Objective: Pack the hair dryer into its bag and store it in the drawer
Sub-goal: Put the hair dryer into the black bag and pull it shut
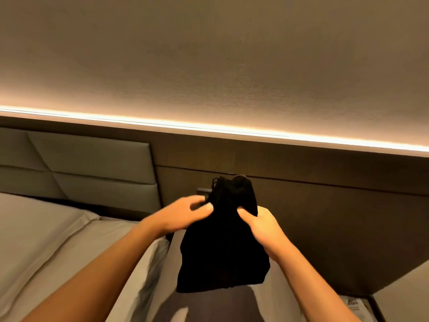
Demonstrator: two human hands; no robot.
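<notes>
A black cloth bag (222, 249) hangs upright in front of me, bulging at the bottom and gathered at its neck. The hair dryer is not visible; it may be inside the bag. My right hand (262, 226) pinches the bag's right side just below the neck. My left hand (185, 216) is at the left of the neck, blurred, with its fingers on the gathered cloth and drawstring. No drawer shows in this view.
A bed with pale sheets (46, 240) lies at the left, under a padded headboard (88, 163). A dark wood wall panel (325, 205) stands behind the bag, with a lit strip above. A light surface (204, 305) sits below the bag; printed paper (357, 307) lies low right.
</notes>
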